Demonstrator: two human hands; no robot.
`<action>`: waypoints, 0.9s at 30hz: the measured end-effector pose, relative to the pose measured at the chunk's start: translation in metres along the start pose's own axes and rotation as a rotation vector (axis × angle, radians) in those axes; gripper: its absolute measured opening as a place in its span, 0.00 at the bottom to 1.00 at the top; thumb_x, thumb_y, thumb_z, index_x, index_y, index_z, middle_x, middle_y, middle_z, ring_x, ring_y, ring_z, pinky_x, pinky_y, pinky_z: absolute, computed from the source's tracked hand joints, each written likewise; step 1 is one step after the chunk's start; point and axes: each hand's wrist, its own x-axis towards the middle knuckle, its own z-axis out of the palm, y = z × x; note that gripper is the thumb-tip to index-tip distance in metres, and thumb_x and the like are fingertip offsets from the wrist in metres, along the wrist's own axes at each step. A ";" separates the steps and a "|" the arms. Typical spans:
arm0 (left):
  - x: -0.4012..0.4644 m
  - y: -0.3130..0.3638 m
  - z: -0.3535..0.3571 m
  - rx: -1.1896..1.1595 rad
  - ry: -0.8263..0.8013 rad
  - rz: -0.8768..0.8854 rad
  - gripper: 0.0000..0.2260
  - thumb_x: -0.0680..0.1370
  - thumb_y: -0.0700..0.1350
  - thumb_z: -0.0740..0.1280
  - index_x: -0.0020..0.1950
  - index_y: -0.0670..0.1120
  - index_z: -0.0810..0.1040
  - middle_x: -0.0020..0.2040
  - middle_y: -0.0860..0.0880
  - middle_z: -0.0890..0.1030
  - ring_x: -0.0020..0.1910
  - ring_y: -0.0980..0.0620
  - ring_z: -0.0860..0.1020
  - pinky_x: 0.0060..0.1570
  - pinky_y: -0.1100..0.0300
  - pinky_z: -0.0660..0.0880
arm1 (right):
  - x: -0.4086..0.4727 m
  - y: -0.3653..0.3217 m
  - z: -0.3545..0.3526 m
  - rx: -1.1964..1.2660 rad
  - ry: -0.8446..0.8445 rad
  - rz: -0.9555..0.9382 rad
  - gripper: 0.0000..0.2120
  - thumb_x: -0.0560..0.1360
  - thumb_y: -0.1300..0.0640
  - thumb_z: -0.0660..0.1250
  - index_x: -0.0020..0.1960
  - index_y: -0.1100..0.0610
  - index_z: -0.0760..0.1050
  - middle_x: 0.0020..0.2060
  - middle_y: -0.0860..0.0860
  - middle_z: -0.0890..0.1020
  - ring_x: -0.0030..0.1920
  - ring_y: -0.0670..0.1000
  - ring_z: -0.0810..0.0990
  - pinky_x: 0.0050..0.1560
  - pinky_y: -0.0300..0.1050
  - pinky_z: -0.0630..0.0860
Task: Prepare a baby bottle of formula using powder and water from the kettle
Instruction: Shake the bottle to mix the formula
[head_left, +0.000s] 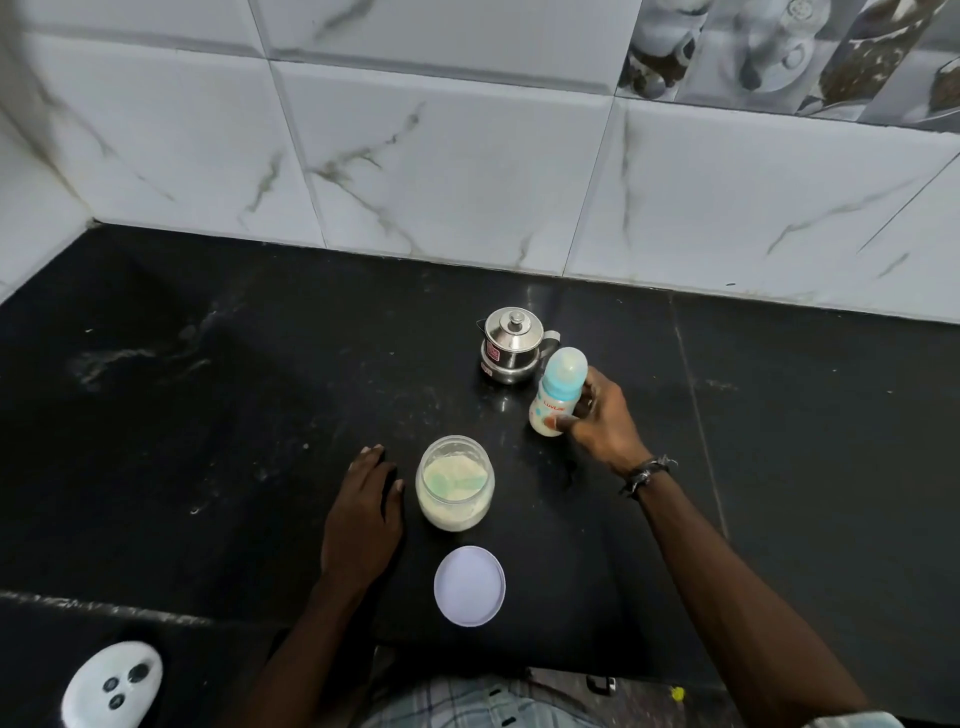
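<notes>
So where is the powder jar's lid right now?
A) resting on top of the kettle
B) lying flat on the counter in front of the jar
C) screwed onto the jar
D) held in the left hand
B: the white lid lies flat on the black counter, nearer the person than the open powder jar; neither of the hands touches it.

Baby bottle (557, 393): capped, blue collar, milky contents, tilted, right of frame centre. Steel kettle (511, 345): lidded, upright, just above-left of bottle. Powder jar (454, 483): open, centre frame, part-filled with pale powder. White lid (469, 585): flat, directly below jar.
</notes>
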 end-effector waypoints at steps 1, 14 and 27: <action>0.000 0.001 0.000 0.002 -0.001 0.002 0.13 0.78 0.43 0.64 0.59 0.38 0.80 0.68 0.42 0.77 0.71 0.45 0.72 0.67 0.47 0.72 | 0.002 0.002 0.001 -0.011 -0.001 -0.002 0.31 0.65 0.74 0.76 0.65 0.61 0.73 0.57 0.53 0.82 0.57 0.51 0.81 0.61 0.47 0.78; 0.000 0.002 -0.001 -0.001 -0.003 -0.012 0.11 0.79 0.41 0.67 0.60 0.38 0.80 0.69 0.42 0.76 0.71 0.44 0.72 0.67 0.48 0.71 | 0.003 0.023 0.007 -0.041 0.010 0.008 0.33 0.67 0.71 0.75 0.69 0.57 0.71 0.61 0.50 0.81 0.61 0.49 0.80 0.66 0.51 0.76; 0.000 0.001 -0.001 -0.023 -0.013 -0.008 0.16 0.78 0.45 0.63 0.60 0.38 0.80 0.69 0.42 0.76 0.72 0.45 0.70 0.68 0.46 0.71 | -0.042 0.013 -0.011 -0.294 0.203 0.063 0.36 0.68 0.59 0.79 0.71 0.57 0.67 0.67 0.52 0.74 0.66 0.52 0.73 0.66 0.53 0.74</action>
